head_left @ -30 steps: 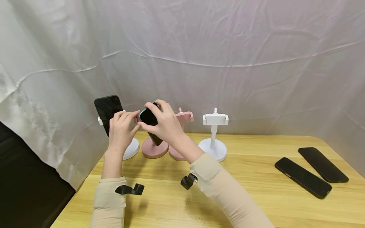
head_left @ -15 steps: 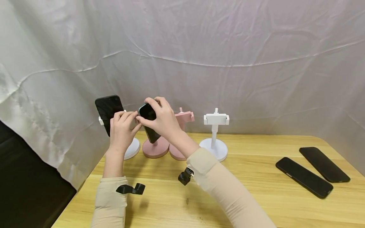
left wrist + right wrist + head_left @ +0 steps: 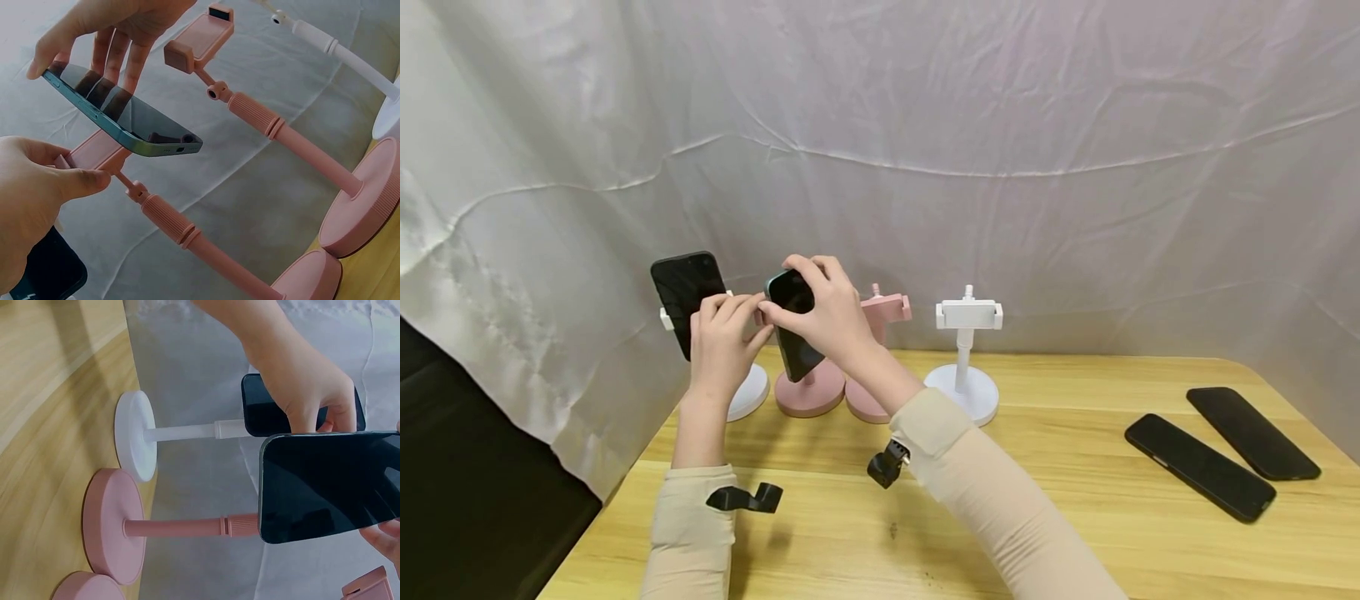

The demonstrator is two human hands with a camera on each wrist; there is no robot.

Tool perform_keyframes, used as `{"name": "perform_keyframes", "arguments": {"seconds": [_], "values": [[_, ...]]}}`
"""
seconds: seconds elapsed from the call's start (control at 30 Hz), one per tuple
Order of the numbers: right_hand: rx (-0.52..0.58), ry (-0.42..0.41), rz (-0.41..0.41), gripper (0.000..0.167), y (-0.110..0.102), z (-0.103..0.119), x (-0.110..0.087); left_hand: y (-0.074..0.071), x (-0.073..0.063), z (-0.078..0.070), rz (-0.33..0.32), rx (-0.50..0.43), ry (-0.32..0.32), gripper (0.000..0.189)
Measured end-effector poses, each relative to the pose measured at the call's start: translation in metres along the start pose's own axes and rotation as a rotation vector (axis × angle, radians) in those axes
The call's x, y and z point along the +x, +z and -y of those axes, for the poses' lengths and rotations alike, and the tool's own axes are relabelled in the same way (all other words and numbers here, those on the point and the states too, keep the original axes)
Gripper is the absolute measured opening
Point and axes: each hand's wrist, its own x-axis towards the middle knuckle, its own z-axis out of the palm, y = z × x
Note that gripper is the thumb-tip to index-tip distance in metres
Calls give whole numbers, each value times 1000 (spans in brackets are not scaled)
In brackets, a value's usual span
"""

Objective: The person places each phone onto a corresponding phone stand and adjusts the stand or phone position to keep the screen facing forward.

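My right hand (image 3: 837, 321) grips a smartphone (image 3: 799, 354) by its long edges, thumb on one side and fingers on the other. The phone has a dark screen and a blue-green frame. In the left wrist view it tilts just over the clamp (image 3: 95, 152) of a pink phone stand (image 3: 187, 232). My left hand (image 3: 718, 343) pinches the end of that clamp between thumb and fingers. To the left, a white phone stand (image 3: 748, 393) bears a black smartphone (image 3: 681, 279), partly behind my left hand.
A second pink stand (image 3: 300, 150) stands right beside the first, its clamp holding nothing. Farther right is a white phone stand (image 3: 964, 354). Two dark smartphones, a nearer one (image 3: 1198, 467) and a farther one (image 3: 1255, 433), lie at the table's right. Grey cloth (image 3: 1037, 233) hangs behind.
Over the last second the phone in my right hand has shifted slightly left and turned more upright. My left hand has stayed at the clamp of the pink stand.
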Motion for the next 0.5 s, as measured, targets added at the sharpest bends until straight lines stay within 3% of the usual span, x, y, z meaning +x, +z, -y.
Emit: {"name": "perform_keyframes", "arguments": {"seconds": [0.5], "values": [[46,23,25,51,1,3,1,3,0,1,-31,11,1,39]]}}
